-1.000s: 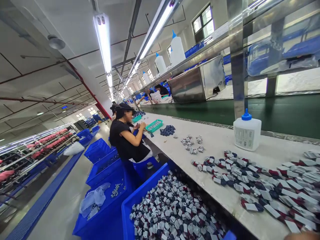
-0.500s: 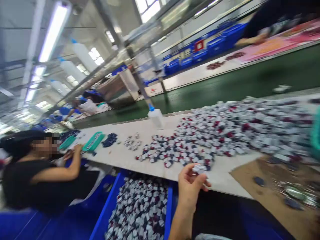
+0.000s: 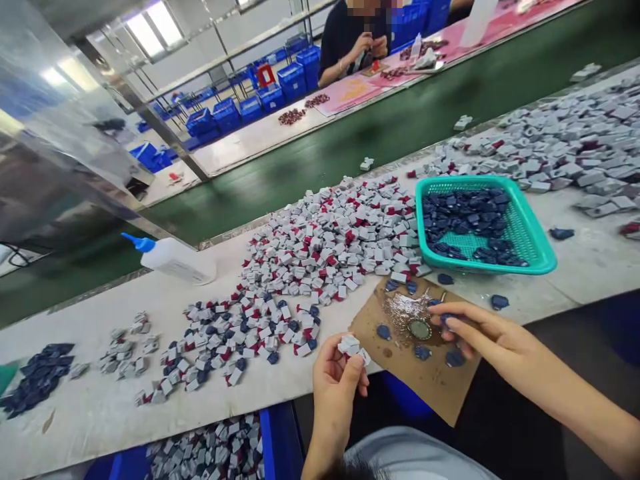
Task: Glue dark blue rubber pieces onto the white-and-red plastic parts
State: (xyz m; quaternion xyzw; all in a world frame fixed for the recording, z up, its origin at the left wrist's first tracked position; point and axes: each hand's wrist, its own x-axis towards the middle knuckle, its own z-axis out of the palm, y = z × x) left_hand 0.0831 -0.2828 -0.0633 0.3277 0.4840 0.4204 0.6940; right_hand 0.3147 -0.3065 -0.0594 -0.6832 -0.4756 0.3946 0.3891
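Observation:
Near the table's front edge, my left hand (image 3: 340,383) is closed on a light grey plastic piece (image 3: 353,347). My right hand (image 3: 475,330) reaches in from the right over a brown cardboard sheet (image 3: 445,393), its thumb and fingers closed around a small dark blue piece (image 3: 447,320). On the cardboard stand a small round dish (image 3: 419,329) and several loose dark blue pieces (image 3: 423,353). Behind my right hand, a green basket (image 3: 545,257) holds many dark blue pieces. A large heap of grey and red pieces (image 3: 330,247) spreads behind my left hand.
A white bottle with a blue nozzle (image 3: 177,260) stands at the left. A blue bin of pieces (image 3: 267,443) sits below the table edge. Beyond the green belt (image 3: 260,193), a person (image 3: 350,40) works at a pink-covered table. More grey pieces (image 3: 590,133) lie at the right.
The view has swung to the right. My right hand, the basket and the whole cardboard now show, while the person at the left has left the view. My left hand still holds the grey piece.

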